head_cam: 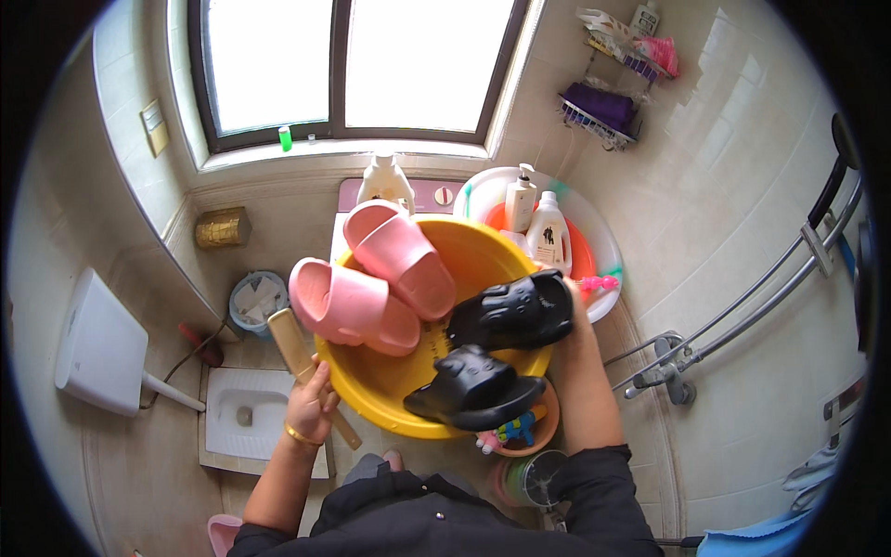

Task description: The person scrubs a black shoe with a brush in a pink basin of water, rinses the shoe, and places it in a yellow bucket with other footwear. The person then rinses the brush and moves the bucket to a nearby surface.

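Observation:
A yellow plastic basin is held up before me, tilted, with a pair of pink slippers and a pair of black slippers in it. The black pair bears moulded animal shapes. At the basin's left rim, my left hand grips a long-handled tan brush, its bristles not visible. The fingertips touch or nearly touch the basin. My right hand is on the right rim, its fingers partly hidden behind a black slipper.
Behind the basin stand a washing machine with a detergent jug and a white tub of bottles. A squat toilet and bin are left. Toys fill an orange basin below. A shower rail lines the right wall.

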The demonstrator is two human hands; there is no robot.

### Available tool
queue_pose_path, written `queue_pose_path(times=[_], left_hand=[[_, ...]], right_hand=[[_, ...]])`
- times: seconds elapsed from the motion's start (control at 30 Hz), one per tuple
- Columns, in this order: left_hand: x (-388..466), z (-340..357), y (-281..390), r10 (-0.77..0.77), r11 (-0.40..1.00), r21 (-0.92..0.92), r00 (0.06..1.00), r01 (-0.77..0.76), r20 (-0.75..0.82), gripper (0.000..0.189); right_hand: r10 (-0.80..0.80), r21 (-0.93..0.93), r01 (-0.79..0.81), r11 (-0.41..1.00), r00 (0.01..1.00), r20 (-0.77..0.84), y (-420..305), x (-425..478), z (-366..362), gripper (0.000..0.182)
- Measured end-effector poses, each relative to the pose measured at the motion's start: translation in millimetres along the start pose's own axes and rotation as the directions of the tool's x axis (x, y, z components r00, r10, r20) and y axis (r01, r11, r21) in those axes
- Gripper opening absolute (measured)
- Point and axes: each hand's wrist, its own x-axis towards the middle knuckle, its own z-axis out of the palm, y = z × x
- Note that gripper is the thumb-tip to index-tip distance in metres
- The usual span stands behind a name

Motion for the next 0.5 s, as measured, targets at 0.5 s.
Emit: queue_pose_path(times=[0.5], left_hand=[[126, 156, -34, -0.101, 0.991, -0.062, 0.969, 0.118, 0.227, 0.016]], right_hand=[[0.025, -0.322, -0.046, 0.945, 0.997, -0.071, -151, 95, -58, 0.022]])
